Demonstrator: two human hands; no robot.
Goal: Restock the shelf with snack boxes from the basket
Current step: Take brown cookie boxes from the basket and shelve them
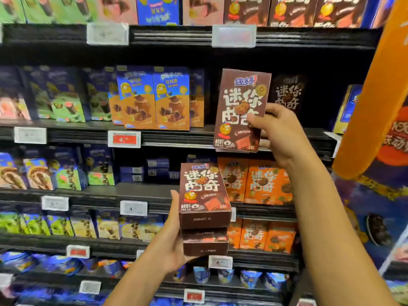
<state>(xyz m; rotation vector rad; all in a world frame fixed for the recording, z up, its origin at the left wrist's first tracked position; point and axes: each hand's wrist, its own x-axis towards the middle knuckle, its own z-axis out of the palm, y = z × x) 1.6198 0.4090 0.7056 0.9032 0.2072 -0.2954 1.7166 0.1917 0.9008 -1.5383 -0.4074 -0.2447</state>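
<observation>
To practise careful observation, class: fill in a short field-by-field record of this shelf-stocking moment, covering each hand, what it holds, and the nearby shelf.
right hand: grips the raised brown box, upright, before the shelf
left hand: holds a stack of two brown boxes, lower down
shelf spot: a matching box stands further back, right of the raised one
neighbours: blue-and-orange boxes to the left, orange boxes one shelf below
basket: not in view

Black shelf unit (176, 38) across the view, several tiers, ribbed front edges, white and red price tags (124, 139) clipped along those edges, orange column (375, 96) at right edge, dark blue printed panel (353, 206) beneath it, bright even light
</observation>
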